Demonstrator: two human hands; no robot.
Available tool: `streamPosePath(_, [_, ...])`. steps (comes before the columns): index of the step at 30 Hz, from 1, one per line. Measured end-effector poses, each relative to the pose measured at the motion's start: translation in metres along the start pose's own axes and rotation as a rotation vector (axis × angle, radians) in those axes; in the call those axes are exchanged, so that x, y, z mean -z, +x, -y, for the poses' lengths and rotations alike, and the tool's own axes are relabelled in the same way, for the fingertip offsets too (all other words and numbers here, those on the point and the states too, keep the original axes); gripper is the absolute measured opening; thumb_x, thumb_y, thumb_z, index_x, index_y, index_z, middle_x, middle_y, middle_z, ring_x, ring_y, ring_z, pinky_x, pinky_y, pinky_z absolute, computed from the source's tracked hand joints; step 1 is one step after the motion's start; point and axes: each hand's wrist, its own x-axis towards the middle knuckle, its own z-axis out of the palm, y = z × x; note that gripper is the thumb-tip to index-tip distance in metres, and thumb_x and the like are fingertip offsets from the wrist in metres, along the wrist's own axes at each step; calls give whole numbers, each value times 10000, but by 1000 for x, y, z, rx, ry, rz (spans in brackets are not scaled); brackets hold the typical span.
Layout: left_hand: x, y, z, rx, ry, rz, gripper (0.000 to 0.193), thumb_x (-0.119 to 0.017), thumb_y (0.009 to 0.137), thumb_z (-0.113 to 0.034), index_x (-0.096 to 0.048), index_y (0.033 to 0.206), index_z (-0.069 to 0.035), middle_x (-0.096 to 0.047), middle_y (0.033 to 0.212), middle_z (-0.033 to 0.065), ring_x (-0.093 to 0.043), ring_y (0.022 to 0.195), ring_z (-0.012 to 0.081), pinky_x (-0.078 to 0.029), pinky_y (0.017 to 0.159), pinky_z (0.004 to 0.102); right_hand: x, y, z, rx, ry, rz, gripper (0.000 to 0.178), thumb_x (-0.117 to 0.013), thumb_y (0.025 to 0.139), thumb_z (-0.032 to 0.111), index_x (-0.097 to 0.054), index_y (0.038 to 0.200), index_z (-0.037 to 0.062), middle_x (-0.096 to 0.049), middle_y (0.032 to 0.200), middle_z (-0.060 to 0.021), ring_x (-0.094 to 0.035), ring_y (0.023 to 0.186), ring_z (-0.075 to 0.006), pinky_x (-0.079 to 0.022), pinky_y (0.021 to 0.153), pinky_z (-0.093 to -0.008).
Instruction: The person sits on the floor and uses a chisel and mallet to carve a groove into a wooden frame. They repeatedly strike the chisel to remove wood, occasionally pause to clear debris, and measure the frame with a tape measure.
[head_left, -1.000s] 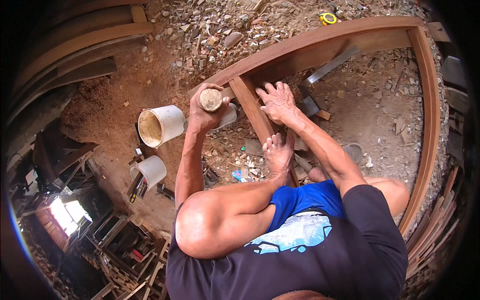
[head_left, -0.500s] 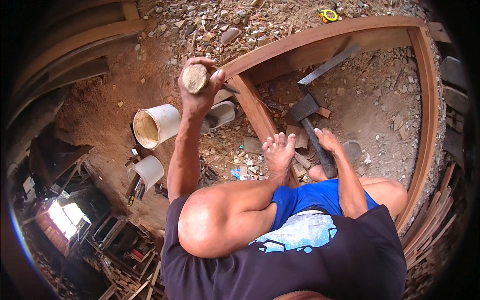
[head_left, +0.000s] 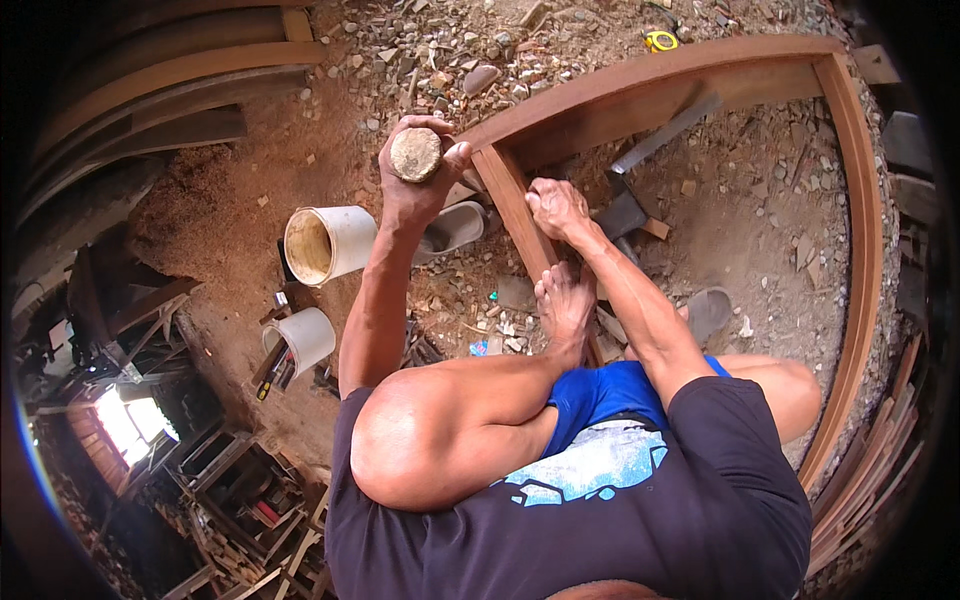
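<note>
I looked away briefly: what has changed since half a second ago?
The right hand has moved forward and left, from beside the handle of the hammer to the wooden crosspiece. The left hand still grips the round-ended tool; the curved frame and larger white bucket stayed put.

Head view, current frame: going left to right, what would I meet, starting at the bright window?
Bright window → larger white bucket → left hand closed around a round-ended handle → right hand → yellow tape measure → right-hand rail of the wooden frame.
</note>
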Motion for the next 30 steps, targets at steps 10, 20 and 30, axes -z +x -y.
streamPosePath(10, [-9, 0, 25, -57, 24, -7, 297, -844, 934, -54, -658, 1166, -64, -658, 998, 13, -685, 860, 108, -620, 751, 292, 95, -90, -78, -275, 40, -296, 516, -687, 1024, 402, -728, 1238, -66, -774, 1043, -268, -756, 1021, -403, -602, 899, -486])
streamPosePath(20, [-69, 19, 26, -148, 41, 181, 313, -910, 863, -146, -680, 1058, -61, -688, 947, 1, -643, 876, 106, -557, 816, 299, 12, -154, -144, -355, 180, 98, 512, -817, 822, 346, -675, 1032, -99, -731, 894, -221, -736, 859, -307, -579, 756, -464])
streamPosePath(30, [-75, 23, 29, -237, 175, 145, 379, -908, 844, -188, -664, 1097, -47, -702, 899, 22, -656, 845, 107, -577, 764, 309, 193, -148, 52, 165, 485, -469, 283, -775, 915, 208, -663, 1048, -16, -692, 740, -52, -678, 683, -164, -549, 646, -338])
